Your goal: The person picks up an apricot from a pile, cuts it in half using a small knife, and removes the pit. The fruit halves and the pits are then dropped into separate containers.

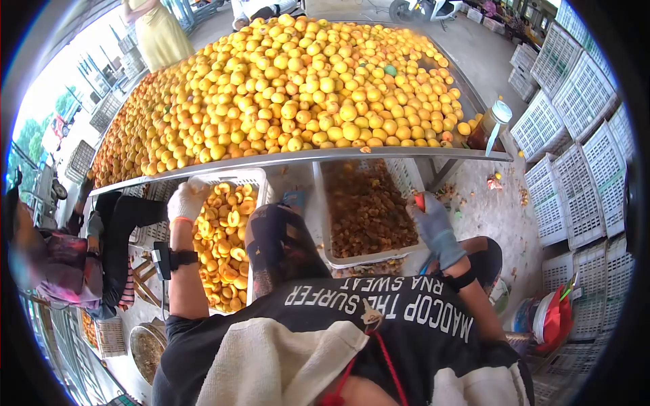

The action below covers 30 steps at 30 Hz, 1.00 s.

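My left hand (187, 201), in a white glove, is over the left edge of a white crate (263, 181) filled with halved apricots (223, 254). Its fingers are curled closed, and whatever they may hold is hidden. My right hand (437, 227), in a grey glove, is closed on a small red-handled tool (419, 201); its working end does not show clearly. That hand is at the right side of a second white crate (325, 233) holding brown apricot pits (369, 213). Whole apricots (291, 88) are heaped on the metal table (298, 158) in front of me.
A jar of dark liquid (489, 127) stands at the table's right corner. Stacked white crates (582, 135) line the right side. Another person (68, 264) sits at the left, and a person in a yellow skirt (161, 37) stands behind the table. Scraps litter the floor.
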### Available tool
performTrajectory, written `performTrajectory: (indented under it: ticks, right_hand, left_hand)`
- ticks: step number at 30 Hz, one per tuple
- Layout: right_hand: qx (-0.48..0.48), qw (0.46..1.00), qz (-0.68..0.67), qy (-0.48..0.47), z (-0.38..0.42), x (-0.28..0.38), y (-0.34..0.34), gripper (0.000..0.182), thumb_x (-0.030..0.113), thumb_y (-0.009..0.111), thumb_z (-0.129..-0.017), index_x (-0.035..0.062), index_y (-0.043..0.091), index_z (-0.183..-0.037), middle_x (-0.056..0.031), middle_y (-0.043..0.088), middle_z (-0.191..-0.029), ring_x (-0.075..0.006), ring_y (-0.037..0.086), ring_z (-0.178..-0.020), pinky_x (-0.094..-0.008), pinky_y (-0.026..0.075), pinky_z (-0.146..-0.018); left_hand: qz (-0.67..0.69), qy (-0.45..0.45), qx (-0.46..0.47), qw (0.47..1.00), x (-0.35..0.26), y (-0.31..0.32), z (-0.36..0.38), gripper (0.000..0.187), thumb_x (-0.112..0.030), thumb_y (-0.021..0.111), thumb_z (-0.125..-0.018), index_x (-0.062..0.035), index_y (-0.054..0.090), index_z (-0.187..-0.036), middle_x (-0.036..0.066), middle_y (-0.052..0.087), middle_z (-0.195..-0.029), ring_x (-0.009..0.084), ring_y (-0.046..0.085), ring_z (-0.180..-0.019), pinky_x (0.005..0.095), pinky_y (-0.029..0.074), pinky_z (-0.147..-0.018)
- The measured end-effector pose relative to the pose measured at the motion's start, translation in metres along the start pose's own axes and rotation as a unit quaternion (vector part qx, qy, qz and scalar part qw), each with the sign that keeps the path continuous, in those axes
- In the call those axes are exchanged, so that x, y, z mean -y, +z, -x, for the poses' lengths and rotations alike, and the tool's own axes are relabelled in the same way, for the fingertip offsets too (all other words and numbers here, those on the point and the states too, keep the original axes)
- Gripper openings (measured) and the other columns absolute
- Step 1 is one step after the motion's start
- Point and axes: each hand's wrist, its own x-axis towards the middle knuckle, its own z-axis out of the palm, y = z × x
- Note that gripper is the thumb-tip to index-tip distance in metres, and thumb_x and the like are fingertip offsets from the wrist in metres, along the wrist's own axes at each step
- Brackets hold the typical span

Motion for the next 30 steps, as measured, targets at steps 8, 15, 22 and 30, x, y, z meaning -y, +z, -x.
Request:
performTrajectory:
  ticks: [8,15,22,30]
  right_hand:
    - [0.141,0.974,-0.160,0.079,-0.013,0.027,0.005,0.025,0.026,0.063,-0.092,0.0024,0.057,-0.098,-0.0194,0.065,-0.084,-0.0338,0.064,-0.076,-0.0366,0.049,-0.069]
    - [0.126,0.977,-0.174,-0.012,-0.025,-0.021,0.025,0.020,0.020,0.061,-0.092,0.0015,0.055,-0.096,-0.0195,0.060,-0.077,-0.0339,0.059,-0.070,-0.0361,0.047,-0.065]
    - [0.079,0.973,-0.218,-0.014,-0.038,-0.030,0.008,0.020,0.019,0.062,-0.092,0.0014,0.054,-0.090,-0.0120,0.053,-0.067,-0.0170,0.048,-0.061,-0.0337,0.043,-0.059]
    - [-0.006,0.968,-0.239,-0.077,-0.029,-0.008,0.010,0.016,0.018,0.060,-0.095,0.0020,0.057,-0.094,-0.0054,0.049,-0.065,-0.0118,0.043,-0.061,-0.0302,0.040,-0.055]
  left_hand:
    - [0.295,0.301,-0.209,0.883,-0.163,0.021,-0.038,0.035,-0.017,0.075,-0.077,-0.0064,0.066,-0.109,0.014,0.067,-0.108,0.0275,0.067,-0.090,0.0343,0.053,-0.082]
    - [0.176,0.404,-0.127,0.889,-0.338,0.124,-0.027,0.050,-0.012,0.068,-0.076,-0.0144,0.059,-0.125,0.011,0.059,-0.129,0.0299,0.059,-0.112,0.0396,0.049,-0.095]
    - [0.070,0.380,-0.110,0.916,-0.370,0.137,-0.045,0.038,-0.022,0.067,-0.076,-0.0115,0.065,-0.112,0.011,0.065,-0.112,0.0344,0.055,-0.109,0.0478,0.045,-0.092]
    - [0.535,0.183,0.123,0.815,-0.342,0.106,-0.026,0.041,-0.031,0.062,-0.089,0.0025,0.063,-0.113,0.013,0.064,-0.100,0.0232,0.063,-0.087,0.0333,0.055,-0.075]
